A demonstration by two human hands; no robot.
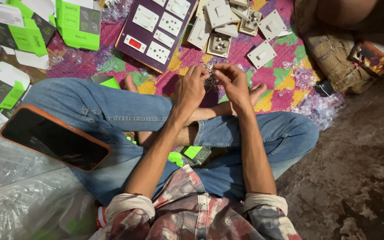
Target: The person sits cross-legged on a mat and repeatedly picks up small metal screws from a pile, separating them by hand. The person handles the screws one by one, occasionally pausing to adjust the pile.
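- Colourful patchwork mat (pixel 285 84) covers the floor ahead of a person sitting cross-legged in blue jeans; bare, stained concrete shows on the right.
- Both forearms reach forward from rolled-up sleeves and meet over the crossed ankles, elbows apart, wrists close together.
- Left hand (pixel 191 89) is seen from the back, knuckles up, fingers curled inward and pinching a small cluster of metal parts (pixel 210 80).
- Right hand (pixel 233 82) bends in from the other side, fingertips pressed to the same cluster, so both hands grip it together.
- That cluster hangs between the fingertips just above the mat, near the bare feet; its pieces are too small to identify.
- Purple switchboard panel (pixel 156 31) with white switches and sockets lies on the mat beyond the hands.
- White switch plates (pixel 227 26) sit in a loose heap just right of the panel.
- Green and white cartons (pixel 77 22) are scattered at upper left.
- Phone in an orange case (pixel 54 138) rests on the left thigh, screen dark.
- Clear plastic wrappers (pixel 318 106) are strewn along the mat's right edge.
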